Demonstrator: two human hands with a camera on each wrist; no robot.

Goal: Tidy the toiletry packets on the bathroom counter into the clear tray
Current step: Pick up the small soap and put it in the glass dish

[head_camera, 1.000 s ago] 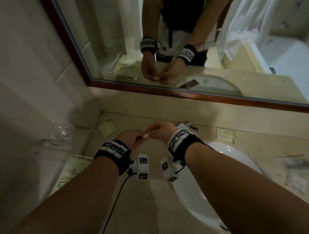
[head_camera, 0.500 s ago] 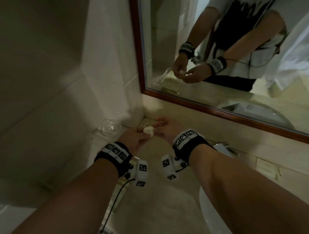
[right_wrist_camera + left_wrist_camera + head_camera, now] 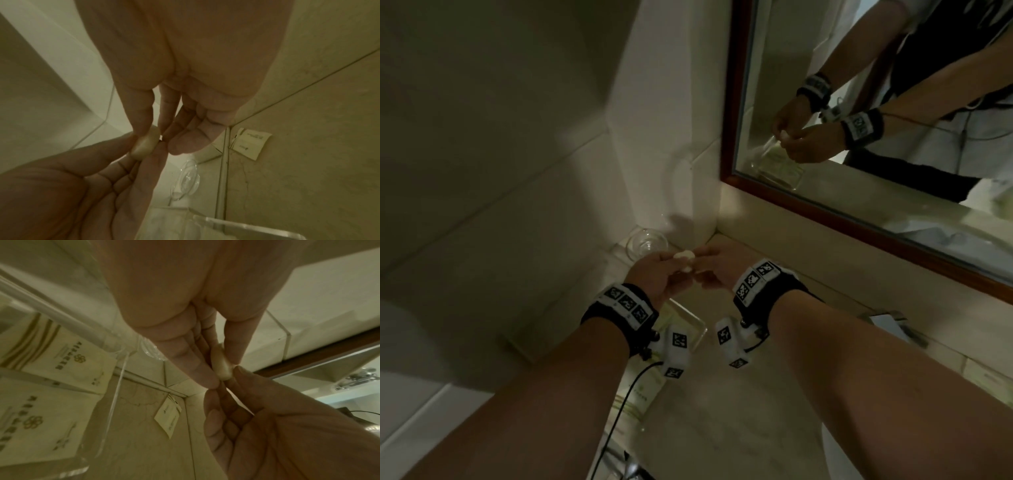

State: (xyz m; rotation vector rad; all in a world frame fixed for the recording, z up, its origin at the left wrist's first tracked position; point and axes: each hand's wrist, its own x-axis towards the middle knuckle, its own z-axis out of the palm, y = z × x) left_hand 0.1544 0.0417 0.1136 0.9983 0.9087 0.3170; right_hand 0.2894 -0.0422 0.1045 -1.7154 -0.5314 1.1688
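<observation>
Both hands, left [image 3: 654, 274] and right [image 3: 719, 270], pinch a small soap [image 3: 683, 261] above the tray [image 3: 697, 329] at six o'clock; fumbling the handover could drop it.

Glass bowl [image 3: 647, 241] in corner, wood-framed mirror [image 3: 859, 219] nr it.

Marble counter [image 3: 144, 443]: packet [image 3: 167, 416], seemingly tray [image 3: 115, 402].

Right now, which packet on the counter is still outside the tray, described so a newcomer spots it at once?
Start at the mirror, and drop to the counter corner below its frame. One small cream packet lies flat there, apart from the clear tray. Unlike the larger flower-logo packets inside the tray, it lies alone on bare stone.
</observation>
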